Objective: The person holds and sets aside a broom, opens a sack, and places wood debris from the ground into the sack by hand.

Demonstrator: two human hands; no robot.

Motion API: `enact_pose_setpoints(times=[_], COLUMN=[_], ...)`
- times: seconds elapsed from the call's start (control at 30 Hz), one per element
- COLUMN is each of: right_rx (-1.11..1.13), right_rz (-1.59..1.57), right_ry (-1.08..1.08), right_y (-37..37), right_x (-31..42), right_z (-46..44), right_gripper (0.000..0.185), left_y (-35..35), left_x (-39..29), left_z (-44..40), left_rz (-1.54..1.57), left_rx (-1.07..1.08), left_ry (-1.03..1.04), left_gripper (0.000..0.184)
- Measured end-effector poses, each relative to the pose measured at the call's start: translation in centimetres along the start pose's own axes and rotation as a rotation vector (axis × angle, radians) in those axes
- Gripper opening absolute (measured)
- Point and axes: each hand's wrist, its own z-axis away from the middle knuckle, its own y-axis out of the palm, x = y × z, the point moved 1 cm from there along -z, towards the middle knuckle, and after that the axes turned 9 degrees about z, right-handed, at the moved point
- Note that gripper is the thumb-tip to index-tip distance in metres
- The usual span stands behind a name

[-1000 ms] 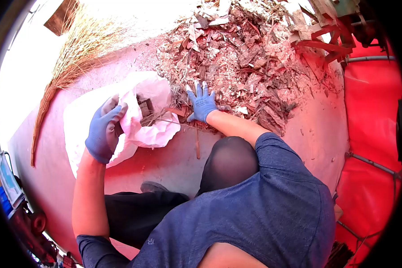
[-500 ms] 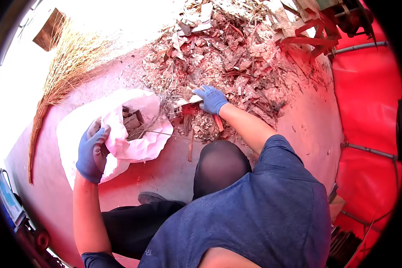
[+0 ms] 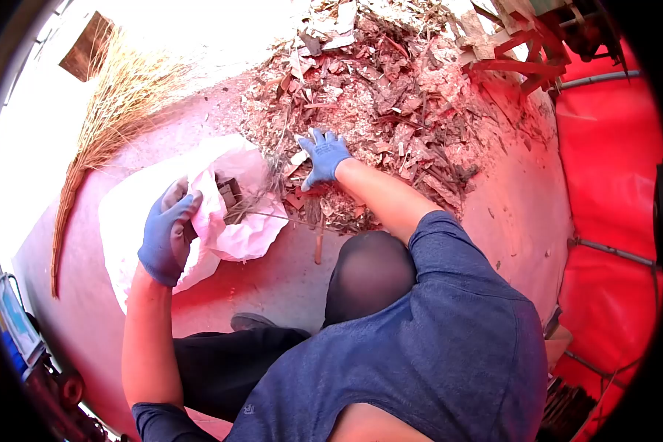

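Observation:
A white woven sack lies on the floor with its mouth turned open, and dark wood scraps show inside. My left hand, in a blue-grey work glove, is closed on the rim of the sack. Spread fingers mark my right hand, gloved in the same way, palm down at the near left side of a heap of bark and wood chips. A small pale chip lies by its fingers. What is under the palm is hidden.
A twig broom lies on the concrete floor to the left, near a wooden block. At the upper right stands a rusty metal frame. Red sheeting on pipes borders the right side. My bent knee is close to the heap.
My right hand has shifted slightly left and its fingers have spread; the pale flat piece formerly at its fingers is no longer gripped. My left hand stays on the sack's rim.

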Motion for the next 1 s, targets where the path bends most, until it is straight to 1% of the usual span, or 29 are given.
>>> enact_pose_setpoints(times=[0.03, 0.07, 0.1, 0.17, 0.2, 0.23, 0.3, 0.33, 0.37, 0.43, 0.47, 0.5, 0.57, 0.6, 0.63, 0.7, 0.73, 0.77, 0.8, 0.87, 0.9, 0.93, 0.97, 1.0], right_rx=[0.0, -0.05, -0.038, -0.053, -0.114, -0.112, -0.066, -0.109, -0.113, -0.071, -0.06, -0.049, -0.115, -0.127, -0.203, -0.21, -0.209, -0.199, -0.187, 0.006, 0.03, -0.019, -0.231, -0.094], right_rz=[0.004, 0.052, 0.068, 0.083, 0.027, 0.023, 0.004, 0.019, 0.02, 0.151, 0.093, 0.072, -0.055, -0.11, -0.086, -0.129, -0.128, -0.123, -0.119, -0.085, -0.055, -0.062, -0.263, -0.707], right_ry=[0.017, 0.038, 0.044, 0.043, 0.042, 0.041, -0.018, -0.048, -0.049, -0.143, -0.128, -0.121, -0.061, -0.034, -0.063, -0.134, -0.139, -0.216, -0.292, -0.347, -0.353, -0.393, -0.605, -0.484], right_y=[0.3, 1.3, 1.9, 4.0, 4.6, 5.0, 4.6, 4.7, 4.3, 3.5, 3.0, 2.3, 1.9, 0.7, -0.6, -4.4, -5.2, -5.9, -6.6, -8.7, -9.7, -9.9, -10.6, -8.1], right_x=[1.5, 3.0, 4.2, 5.2, 4.9, 4.5, 3.6, 3.0, 2.4, 1.1, 0.2, -1.1, -3.7, -4.5, -4.8, -3.6, -2.8, -1.5, -0.1, 4.6, 7.4, 10.1, 12.4, 15.2], right_z=[1.3, 2.6, 4.1, 5.4, 5.6, 5.4, 5.4, 5.2, 4.9, 4.5, 4.4, 4.3, 4.6, 5.1, 6.0, 7.8, 8.1, 8.1, 8.0, 7.0, 6.3, 4.7, 2.6, -1.6], right_gripper=[0.128, 0.128, 0.124, 0.121, 0.114, 0.114, 0.105, 0.093, 0.093, 0.085, 0.081, 0.079, 0.078, 0.079, 0.078, 0.076, 0.076, 0.075, 0.074, 0.077, 0.073, 0.063, 0.062, 0.06], left_y=[-0.1, -0.3, -0.6, -1.2, -1.9, -2.3, -0.6, 0.1, -0.2, -1.0, -0.7, -0.8, -1.3, -1.4, -1.8, -2.2, -2.8, -3.0, -2.9, -0.5, 0.8, 1.9, 2.5, 2.2], left_x=[0.0, -0.1, -0.1, 0.4, 1.0, 1.3, 0.5, -0.1, 0.0, 0.6, 0.2, 0.1, 0.1, 0.4, 0.6, 1.0, 1.7, 2.1, 2.3, 2.3, 2.2, 2.2, 2.2, 2.6], left_z=[0.0, 0.1, 0.3, 0.4, 0.1, -0.1, 0.4, 0.3, 0.0, -0.3, -0.1, 0.1, 0.4, 0.3, 0.3, 0.1, -0.3, -0.8, -1.4, -1.5, -1.5, -1.6, -1.6, -1.7], left_rz=[0.004, 0.006, 0.029, 0.054, 0.057, 0.061, 0.08, 0.099, 0.098, 0.141, 0.117, 0.12, 0.085, 0.15, 0.155, 0.237, 0.269, 0.268, 0.135, 0.476, 0.468, 0.388, 0.309, 0.127], left_rx=[0.008, -0.001, -0.027, -0.06, -0.078, -0.095, -0.102, -0.104, -0.103, -0.049, -0.027, -0.038, 0.024, 0.018, -0.001, 0.04, 0.021, 0.022, 0.074, 0.109, 0.121, 0.139, 0.151, 0.052], left_ry=[0.013, 0.013, -0.007, -0.032, 0.006, 0.045, 0.022, 0.012, 0.015, 0.003, 0.003, 0.004, 0.004, 0.029, 0.034, 0.054, 0.088, 0.09, 0.122, 0.022, 0.02, 0.006, -0.013, -0.085], left_gripper=[0.04, 0.04, 0.04, 0.04, 0.04, 0.04, 0.04, 0.04, 0.04, 0.039, 0.037, 0.037, 0.056, 0.052, 0.052, 0.047, 0.042, 0.042, 0.043, 0.047, 0.047, 0.05, 0.053, 0.055])
